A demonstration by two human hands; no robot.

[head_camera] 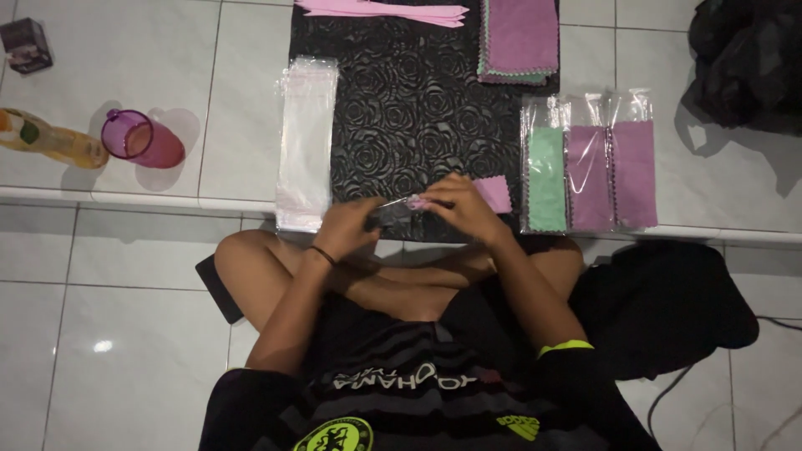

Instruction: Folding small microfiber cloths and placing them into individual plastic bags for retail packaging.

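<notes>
I sit cross-legged on a tiled floor. My left hand (349, 227) and my right hand (464, 209) meet over the near edge of a black rose-embossed mat (401, 108). Between them they hold a clear plastic sleeve (393, 210) with a pink cloth (494, 194) partly inside it. The cloth's far end sticks out past my right hand. My left hand pinches the sleeve's left end, and my right hand's fingers press on the cloth at the sleeve's mouth.
A stack of empty clear sleeves (306, 142) lies left of the mat. Bagged green and purple cloths (589, 167) lie to the right. Loose purple cloths (520, 40) and pink strips (384, 10) sit at the far end. A purple cup (142, 140), a bottle (50, 140), a small box (25, 46) and a black bag (743, 58) are around.
</notes>
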